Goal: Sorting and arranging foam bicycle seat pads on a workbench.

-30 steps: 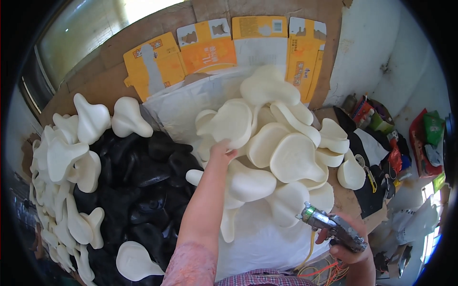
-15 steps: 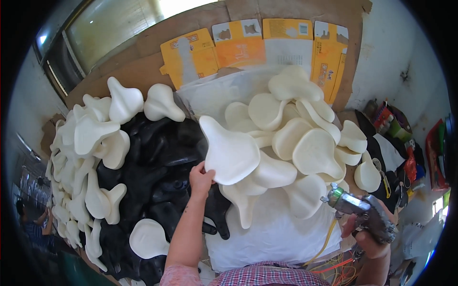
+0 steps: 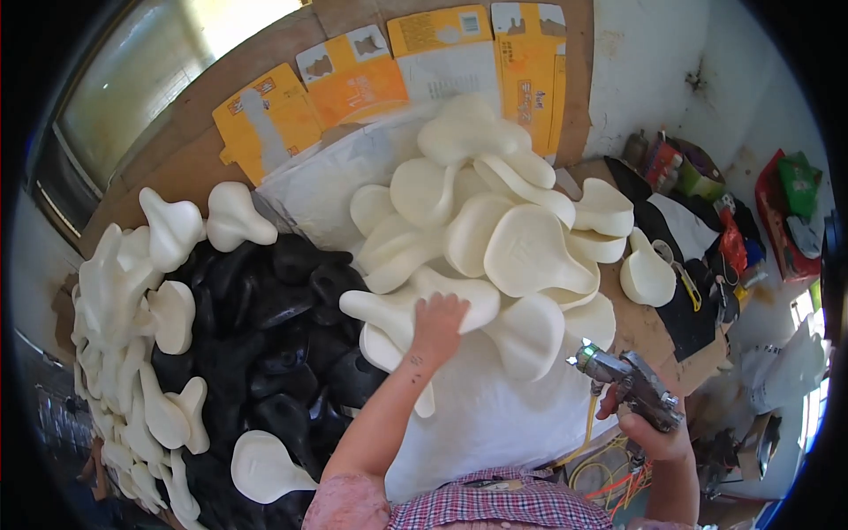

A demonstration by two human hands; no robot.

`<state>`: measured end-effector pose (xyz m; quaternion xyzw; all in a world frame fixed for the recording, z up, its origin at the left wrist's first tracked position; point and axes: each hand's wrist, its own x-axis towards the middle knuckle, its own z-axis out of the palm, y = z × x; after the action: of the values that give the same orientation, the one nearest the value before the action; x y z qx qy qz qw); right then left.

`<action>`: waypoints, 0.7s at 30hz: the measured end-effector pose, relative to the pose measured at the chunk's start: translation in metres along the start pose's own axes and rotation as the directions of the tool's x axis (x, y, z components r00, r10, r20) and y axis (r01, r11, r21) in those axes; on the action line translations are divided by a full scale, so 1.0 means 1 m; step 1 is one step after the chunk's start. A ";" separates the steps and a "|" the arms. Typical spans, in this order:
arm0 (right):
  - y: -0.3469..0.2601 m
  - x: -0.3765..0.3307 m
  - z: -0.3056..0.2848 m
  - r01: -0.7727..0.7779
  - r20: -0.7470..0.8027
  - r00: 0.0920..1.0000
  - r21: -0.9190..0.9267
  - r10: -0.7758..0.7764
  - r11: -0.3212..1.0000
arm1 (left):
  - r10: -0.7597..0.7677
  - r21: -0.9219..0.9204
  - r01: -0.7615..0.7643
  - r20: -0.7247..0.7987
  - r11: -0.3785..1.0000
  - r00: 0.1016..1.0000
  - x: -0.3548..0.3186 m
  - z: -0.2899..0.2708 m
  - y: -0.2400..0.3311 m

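Note:
My left hand (image 3: pixel 439 325) lies palm down on a cream, saddle-shaped foam pad (image 3: pixel 382 306), its fingers spread over the top. That pad sits at the front of a heap of similar pads (image 3: pixel 534 252) on white sheeting (image 3: pixel 495 424). At the right, my right hand (image 3: pixel 658 437) is wrapped round a metal spray gun (image 3: pixel 640 389), whose greenish nozzle end points left toward the heap. A yellow hose (image 3: pixel 590 420) hangs near the gun. Dark glossy pieces (image 3: pixel 274 318) are piled to the left of my left forearm.
More cream pads (image 3: pixel 115 353) are stacked at far left, and one (image 3: pixel 265 468) lies on the dark pile. Flattened yellow cartons (image 3: pixel 274 119) line the cardboard behind. At right are scissors (image 3: pixel 685 283) and assorted bottles and bags (image 3: pixel 698 172). Coiled hoses (image 3: pixel 609 481) hang beside my shirt.
My left hand gripped a raised pad's edge; now it lies on a pad in the heap. I cannot tell whether it is the same pad. The view shifted; the right hand kept the spray gun.

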<state>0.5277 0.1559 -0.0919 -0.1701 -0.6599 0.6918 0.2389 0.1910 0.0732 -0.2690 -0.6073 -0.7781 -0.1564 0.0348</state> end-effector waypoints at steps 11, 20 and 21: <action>0.008 -0.014 -0.004 0.011 0.230 0.973 -0.110 0.015 0.994 | -0.659 -0.823 0.293 -0.125 0.486 0.742 -0.053 -0.156 -0.126; 0.002 -0.009 0.008 -0.041 0.339 0.928 -0.324 0.156 0.945 | -0.752 -0.775 0.524 0.098 0.353 0.651 -0.093 -0.072 -0.148; -0.001 -0.005 0.013 -0.041 0.339 0.924 -0.373 0.177 0.927 | -0.777 -0.762 0.556 0.113 0.332 0.619 -0.097 -0.077 -0.150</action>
<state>0.5251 0.1420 -0.0904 -0.1158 -0.7970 0.5916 0.0368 0.0627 -0.0717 -0.2495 -0.1589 -0.8097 -0.5373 -0.1746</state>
